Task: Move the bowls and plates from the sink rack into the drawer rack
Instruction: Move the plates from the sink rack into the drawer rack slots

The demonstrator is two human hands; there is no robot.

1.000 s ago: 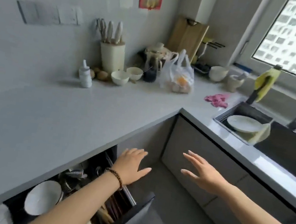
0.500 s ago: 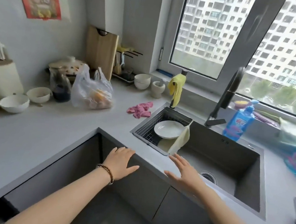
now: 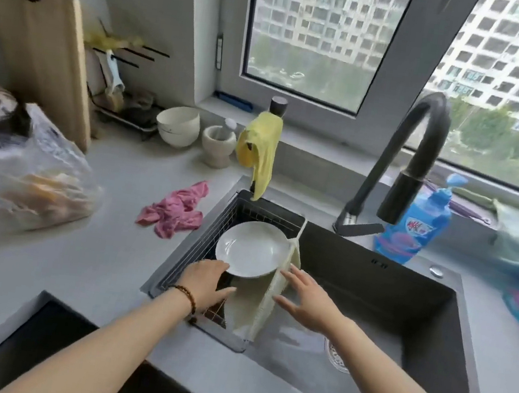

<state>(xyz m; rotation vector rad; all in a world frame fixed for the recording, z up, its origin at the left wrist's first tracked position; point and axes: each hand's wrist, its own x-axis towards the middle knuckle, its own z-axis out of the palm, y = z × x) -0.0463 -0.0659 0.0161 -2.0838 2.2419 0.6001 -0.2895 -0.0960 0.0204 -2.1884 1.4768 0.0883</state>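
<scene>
A white plate lies in the dark wire sink rack at the left end of the sink. My left hand is over the rack at the plate's near-left rim, fingers apart and touching or almost touching it. My right hand is spread open just right of the plate, beside a cream cloth that hangs over the rack's right edge. Neither hand grips anything. The drawer rack is out of view.
The dark sink basin and its black faucet are to the right. A blue soap bottle, a pink rag, a yellow cloth, a white bowl, a mortar and a plastic bag stand on the counter.
My view has swung from the open drawer to the sink. Both hands have moved forward over the counter edge to the plate in the sink rack.
</scene>
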